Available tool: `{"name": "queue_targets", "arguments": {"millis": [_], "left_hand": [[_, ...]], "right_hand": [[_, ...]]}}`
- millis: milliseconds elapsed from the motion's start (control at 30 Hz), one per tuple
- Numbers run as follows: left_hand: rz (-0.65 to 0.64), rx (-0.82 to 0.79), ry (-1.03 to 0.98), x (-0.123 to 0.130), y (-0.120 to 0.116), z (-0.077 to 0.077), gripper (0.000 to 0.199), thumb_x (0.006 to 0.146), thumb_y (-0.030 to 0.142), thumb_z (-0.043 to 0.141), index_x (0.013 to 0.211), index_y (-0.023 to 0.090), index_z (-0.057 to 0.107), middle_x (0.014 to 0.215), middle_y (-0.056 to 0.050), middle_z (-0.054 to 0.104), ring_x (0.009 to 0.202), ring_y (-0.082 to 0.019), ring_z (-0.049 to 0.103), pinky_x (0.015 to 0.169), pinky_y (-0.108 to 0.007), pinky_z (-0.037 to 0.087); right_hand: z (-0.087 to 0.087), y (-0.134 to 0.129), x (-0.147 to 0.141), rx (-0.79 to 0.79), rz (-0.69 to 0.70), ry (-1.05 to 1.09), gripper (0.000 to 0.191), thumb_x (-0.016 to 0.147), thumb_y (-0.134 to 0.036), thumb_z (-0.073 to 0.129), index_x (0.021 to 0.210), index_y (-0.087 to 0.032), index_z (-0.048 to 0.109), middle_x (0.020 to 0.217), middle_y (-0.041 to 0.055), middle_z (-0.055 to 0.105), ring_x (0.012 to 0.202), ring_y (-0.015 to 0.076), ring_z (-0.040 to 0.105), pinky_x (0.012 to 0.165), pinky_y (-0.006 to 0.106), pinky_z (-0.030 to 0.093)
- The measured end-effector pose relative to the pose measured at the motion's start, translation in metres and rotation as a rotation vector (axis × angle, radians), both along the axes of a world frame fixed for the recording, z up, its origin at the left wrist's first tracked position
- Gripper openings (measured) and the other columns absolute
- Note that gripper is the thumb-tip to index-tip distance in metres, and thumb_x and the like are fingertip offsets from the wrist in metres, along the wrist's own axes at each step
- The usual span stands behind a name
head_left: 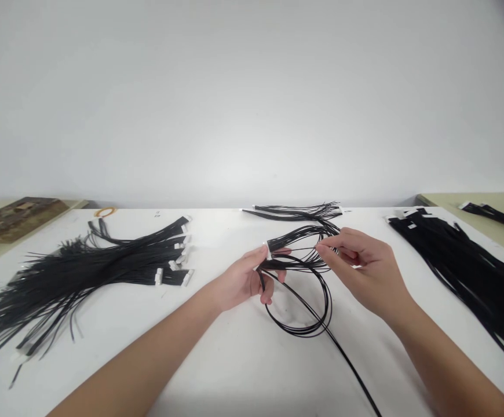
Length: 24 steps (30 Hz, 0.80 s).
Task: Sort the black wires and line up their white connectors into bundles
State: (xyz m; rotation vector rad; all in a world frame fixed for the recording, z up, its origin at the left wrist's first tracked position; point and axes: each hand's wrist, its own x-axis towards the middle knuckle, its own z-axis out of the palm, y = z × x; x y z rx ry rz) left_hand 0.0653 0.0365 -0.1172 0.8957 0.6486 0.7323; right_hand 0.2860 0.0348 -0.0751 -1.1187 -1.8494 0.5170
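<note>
1. We identify a bundle of black wires (pixel 292 236) running rightward from a small white connector (pixel 268 249).
2. We observe one wire (pixel 303 249) drawn nearly straight among curved ones.
3. We note a loose wire loop (pixel 299 332) curling below.

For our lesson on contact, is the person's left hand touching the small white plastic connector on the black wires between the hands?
Touching. The head view shows the left hand holding the white connector, its thumb against the edge.
</note>
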Motion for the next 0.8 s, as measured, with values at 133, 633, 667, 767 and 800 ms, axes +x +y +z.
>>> {"name": "queue_targets", "arguments": {"millis": [133,633,667,767,800], "left_hand": [[0.002,0.004,0.006,0.0002,0.0001,-0.0004,0.048,0.089,0.051,0.035,0.121,0.020,0.053,0.082,-0.004,0.057,0.042,-0.009,0.052,0.049,-0.028,0.045],[0.016,-0.008,0.008,0.0000,0.0005,-0.0020,0.048,0.089,0.051,0.033,0.121,0.020,0.052,0.081,-0.004,0.057,0.041,-0.009,0.052,0.050,-0.030,0.046],[0.017,-0.009,0.007,-0.0002,0.0005,-0.0023,0.048,0.090,0.050,0.033,0.121,0.020,0.052,0.081,-0.004,0.057,0.041,-0.009,0.052,0.050,-0.030,0.046],[0.020,-0.012,-0.001,-0.0007,0.0003,-0.0029,0.049,0.089,0.051,0.033,0.122,0.019,0.052,0.082,-0.004,0.057,0.042,-0.010,0.053,0.050,-0.030,0.046],[0.021,-0.013,-0.003,-0.0008,0.0003,-0.0030,0.050,0.089,0.051,0.033,0.122,0.020,0.052,0.082,-0.005,0.058,0.042,-0.010,0.053,0.051,-0.031,0.046]], "right_hand": [[-0.0051,0.0035,-0.0004,0.185,-0.021,-0.068,0.009,0.081,-0.022,0.058,0.077,-0.019,0.065,0.058,-0.0014,0.040,0.052,0.0092,0.035,0.047,0.024,0.031],[-0.0098,0.0070,0.0007,0.422,0.069,-0.204,0.012,0.082,-0.008,0.055,0.085,-0.018,0.061,0.064,-0.0009,0.041,0.055,0.0081,0.039,0.049,0.021,0.033],[-0.0098,0.0072,0.0007,0.423,0.072,-0.202,0.012,0.082,-0.008,0.055,0.085,-0.018,0.061,0.064,-0.0010,0.041,0.055,0.0078,0.039,0.049,0.020,0.033],[-0.0100,0.0077,0.0002,0.426,0.077,-0.186,0.012,0.082,-0.008,0.055,0.084,-0.017,0.061,0.065,-0.0012,0.043,0.055,0.0068,0.038,0.048,0.019,0.034],[-0.0102,0.0077,-0.0002,0.430,0.078,-0.180,0.012,0.081,-0.007,0.055,0.084,-0.017,0.061,0.065,-0.0012,0.043,0.054,0.0065,0.037,0.048,0.019,0.034]]}}
